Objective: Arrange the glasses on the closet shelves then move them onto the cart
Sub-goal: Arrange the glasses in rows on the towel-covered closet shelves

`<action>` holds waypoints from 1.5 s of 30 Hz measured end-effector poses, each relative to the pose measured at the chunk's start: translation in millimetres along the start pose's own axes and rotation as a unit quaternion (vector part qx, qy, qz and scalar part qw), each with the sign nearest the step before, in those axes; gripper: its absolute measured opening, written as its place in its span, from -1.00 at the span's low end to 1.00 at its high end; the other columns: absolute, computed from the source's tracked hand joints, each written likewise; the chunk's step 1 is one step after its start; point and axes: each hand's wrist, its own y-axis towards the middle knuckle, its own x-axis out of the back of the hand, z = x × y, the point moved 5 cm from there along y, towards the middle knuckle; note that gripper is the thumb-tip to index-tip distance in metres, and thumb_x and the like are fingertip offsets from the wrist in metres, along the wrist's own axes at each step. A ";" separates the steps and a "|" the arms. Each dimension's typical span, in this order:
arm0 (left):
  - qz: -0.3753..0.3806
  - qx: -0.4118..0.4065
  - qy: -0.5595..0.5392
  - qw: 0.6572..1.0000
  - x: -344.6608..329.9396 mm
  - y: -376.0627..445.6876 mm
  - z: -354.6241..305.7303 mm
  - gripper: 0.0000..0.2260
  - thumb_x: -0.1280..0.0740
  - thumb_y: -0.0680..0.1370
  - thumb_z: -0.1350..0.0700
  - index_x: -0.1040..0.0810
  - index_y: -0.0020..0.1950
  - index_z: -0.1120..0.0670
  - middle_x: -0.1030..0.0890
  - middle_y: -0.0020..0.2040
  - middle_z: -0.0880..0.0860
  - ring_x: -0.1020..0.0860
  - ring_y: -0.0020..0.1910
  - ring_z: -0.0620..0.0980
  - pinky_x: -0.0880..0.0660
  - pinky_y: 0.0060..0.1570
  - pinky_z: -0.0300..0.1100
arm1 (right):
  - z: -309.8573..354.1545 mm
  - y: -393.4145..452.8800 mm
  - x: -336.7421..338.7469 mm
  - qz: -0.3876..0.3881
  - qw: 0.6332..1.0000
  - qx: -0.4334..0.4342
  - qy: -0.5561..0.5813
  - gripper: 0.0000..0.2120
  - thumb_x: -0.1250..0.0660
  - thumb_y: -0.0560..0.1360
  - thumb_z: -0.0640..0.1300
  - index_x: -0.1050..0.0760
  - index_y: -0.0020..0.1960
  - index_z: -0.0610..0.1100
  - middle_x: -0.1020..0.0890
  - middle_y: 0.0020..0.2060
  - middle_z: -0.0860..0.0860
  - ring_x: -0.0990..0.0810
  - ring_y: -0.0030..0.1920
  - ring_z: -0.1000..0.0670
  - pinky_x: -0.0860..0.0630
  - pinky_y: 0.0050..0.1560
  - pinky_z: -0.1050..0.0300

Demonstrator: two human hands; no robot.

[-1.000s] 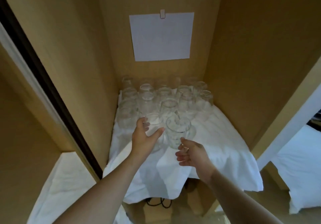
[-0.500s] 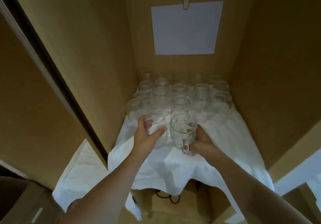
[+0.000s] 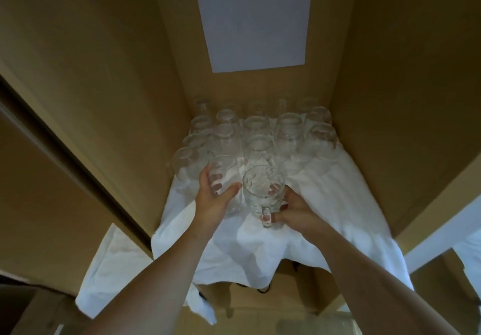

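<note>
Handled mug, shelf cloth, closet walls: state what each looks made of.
Handled mug: clear glass, see-through, patterned sides.
Shelf cloth: white woven fabric, matte; it creases and drapes over the edge.
Closet walls: tan board, matte, probably laminate or wood; grain unclear.

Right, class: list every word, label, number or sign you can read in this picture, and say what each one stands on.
No readable text anywhere.
The white sheet of paper clipped to the closet's back wall looks blank.
The glass mug and the other glasses show no readable print.
</note>
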 end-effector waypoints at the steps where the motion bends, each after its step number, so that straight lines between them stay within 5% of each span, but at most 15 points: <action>1: 0.000 0.005 -0.008 1.000 -0.9 0.0 1.5 -0.31 -0.56 0.47 0.05 -0.27 0.47 -0.24 -0.48 0.30 -0.10 -0.49 0.24 -0.16 -0.46 0.02 -0.33 | -0.3 0.0 0.5 -0.002 1.000 0.000 0.000 -0.32 -0.58 0.31 -0.41 -0.40 0.24 0.08 -0.60 0.05 0.16 -0.55 -0.04 0.24 -0.50 -0.22 0.44; 5: 0.011 0.011 0.001 1.000 -2.9 -4.1 11.4 -0.22 -0.58 0.44 0.12 -0.21 0.48 -0.27 -0.45 0.26 -0.12 -0.48 0.23 -0.14 -0.51 -0.03 -0.29 | -3.4 0.1 1.4 -0.011 1.000 0.002 -0.010 -0.31 -0.60 0.29 -0.39 -0.43 0.26 0.05 -0.62 0.05 0.14 -0.58 0.02 0.19 -0.51 -0.17 0.42; 10: 0.027 0.022 0.083 0.996 -1.6 -10.3 10.0 -0.03 -0.59 0.31 0.29 -0.11 0.49 -0.21 -0.38 0.24 -0.08 -0.45 0.19 -0.04 -0.61 -0.01 -0.07 | -9.3 2.6 2.9 -0.013 1.000 0.001 -0.018 -0.21 -0.69 0.17 -0.26 -0.48 0.30 0.07 -0.66 0.14 0.08 -0.61 0.17 0.04 -0.59 0.10 0.15; 14: 0.023 0.069 0.164 0.984 11.2 -10.2 -5.6 -0.15 -0.62 0.33 0.20 -0.15 0.43 0.00 -0.41 0.31 0.01 -0.51 0.10 0.04 -0.51 -0.19 -0.24 | -5.4 1.8 2.5 -0.007 1.000 0.009 -0.015 -0.18 -0.71 0.13 -0.21 -0.49 0.32 0.07 -0.67 0.15 0.09 -0.62 0.16 0.05 -0.59 0.17 0.09; 17: 0.038 0.044 0.292 0.955 23.0 -12.8 -24.9 -0.14 -0.63 0.21 0.00 -0.24 0.39 -0.08 -0.49 0.25 -0.04 -0.56 0.01 -0.01 -0.55 -0.24 -0.32 | -6.6 -0.1 1.4 -0.013 1.000 0.010 0.001 -0.21 -0.71 0.12 -0.24 -0.52 0.28 0.04 -0.69 0.12 0.05 -0.64 0.14 0.02 -0.61 0.13 0.07; 19: 0.036 0.023 0.360 0.932 29.5 -13.8 -36.7 -0.08 -0.55 0.09 -0.14 -0.24 0.39 -0.18 -0.51 0.25 0.00 -0.55 0.14 0.07 -0.63 -0.02 0.01 | -5.7 -3.5 0.6 -0.025 0.999 0.017 0.011 -0.25 -0.70 0.12 -0.27 -0.54 0.24 0.02 -0.69 0.10 0.04 -0.64 0.13 0.01 -0.60 0.10 0.08; 21: 0.041 0.019 0.376 0.925 35.9 -12.3 -42.5 -0.05 -0.51 0.05 -0.18 -0.25 0.42 -0.20 -0.50 0.26 0.06 -0.50 0.21 0.14 -0.64 -0.05 0.15 | -4.9 -6.6 -0.1 -0.031 0.999 0.024 0.020 -0.21 -0.71 0.06 -0.22 -0.53 0.24 0.02 -0.68 0.11 0.03 -0.64 0.14 0.00 -0.60 0.10 0.08; 24: 0.055 0.015 0.430 0.901 45.6 -14.2 -55.6 -0.05 -0.52 0.13 -0.17 -0.28 0.51 -0.15 -0.43 0.34 0.07 -0.48 0.26 0.15 -0.62 0.02 0.08 | -1.3 -12.2 -2.1 -0.027 0.999 0.035 0.030 -0.12 -0.71 -0.01 -0.17 -0.49 0.27 0.00 -0.67 0.13 0.04 -0.64 0.13 0.01 -0.60 0.07 0.11; 28: 0.084 -0.024 0.558 0.825 48.6 -11.4 -69.8 -0.10 -0.56 0.28 -0.12 -0.27 0.57 -0.11 -0.28 0.41 0.06 -0.41 0.33 0.15 -0.55 0.14 -0.01 | 2.5 -19.7 -0.5 -0.038 0.998 0.041 0.035 -0.12 -0.70 -0.01 -0.16 -0.45 0.26 0.01 -0.65 0.15 -0.01 -0.65 0.11 -0.01 -0.63 0.13 -0.01; 31: 0.131 -0.032 0.616 0.776 43.0 -8.6 -79.0 -0.11 -0.60 0.28 -0.07 -0.32 0.56 -0.07 -0.40 0.38 0.09 -0.48 0.28 0.18 -0.57 0.11 -0.01 | 14.8 -25.2 7.6 -0.052 0.997 0.043 0.030 -0.16 -0.71 0.03 -0.27 -0.46 0.22 0.00 -0.60 0.13 -0.01 -0.63 0.10 -0.05 -0.62 0.07 0.01; 33: 0.142 -0.031 0.615 0.775 38.3 -8.0 -81.0 -0.19 -0.63 0.30 -0.01 -0.37 0.48 -0.01 -0.53 0.28 0.08 -0.56 0.19 0.14 -0.58 0.05 -0.03 | 27.1 -27.4 16.6 -0.054 0.996 0.061 0.022 -0.18 -0.71 0.02 -0.34 -0.49 0.17 0.04 -0.56 0.14 -0.04 -0.62 0.09 -0.08 -0.63 -0.03 0.04; 38: 0.147 -0.093 0.653 0.737 17.8 -5.3 -86.2 -0.34 -0.56 0.38 0.11 -0.37 0.41 0.03 -0.45 0.30 0.08 -0.47 0.27 0.18 -0.47 0.13 0.04 | 65.6 -28.0 25.7 -0.071 0.969 0.134 -0.194 -0.17 -0.74 0.02 -0.26 -0.53 0.20 0.13 -0.40 0.22 0.01 -0.48 0.17 0.01 -0.48 0.05 0.35; 42: 0.150 -0.133 0.668 0.717 4.4 6.2 -88.6 -0.38 -0.49 0.42 0.20 -0.43 0.46 -0.04 -0.34 0.33 0.09 -0.34 0.35 0.20 -0.39 0.11 -0.04 | 86.4 -15.6 7.9 -0.059 0.914 0.180 -0.359 -0.05 -0.73 0.01 -0.16 -0.48 0.37 0.06 -0.39 0.25 0.03 -0.45 0.24 -0.05 -0.48 0.26 0.08; 45: 0.158 -0.157 0.656 0.721 -5.0 15.9 -89.0 -0.39 -0.49 0.41 0.24 -0.45 0.45 -0.01 -0.40 0.31 0.10 -0.39 0.30 0.17 -0.44 0.11 -0.06 | 96.4 -7.7 -10.0 -0.059 0.876 0.183 -0.442 -0.03 -0.68 0.08 -0.19 -0.43 0.44 0.05 -0.44 0.31 0.05 -0.46 0.24 -0.09 -0.51 0.23 0.03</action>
